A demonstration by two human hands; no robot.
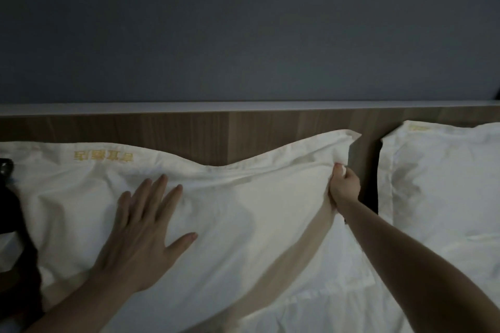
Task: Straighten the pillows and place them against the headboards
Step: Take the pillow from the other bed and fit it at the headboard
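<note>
A large white pillow (243, 211) with yellow embroidered lettering lies across the bed, its far edge leaning on the wooden headboard (205, 130). My left hand (146, 227) presses flat on its middle-left with fingers spread. At the pillow's upper right corner, my right hand (345, 186) pinches the flange, and that corner stands up against the headboard. A second white pillow (446, 186) rests against the headboard on the right, apart from both hands.
A dark gap (374, 170) separates the two pillows. A dark object (13, 213) sits at the left edge, partly out of frame. White bedding (338, 311) lies below the pillow. A grey wall (243, 27) rises above the headboard's ledge.
</note>
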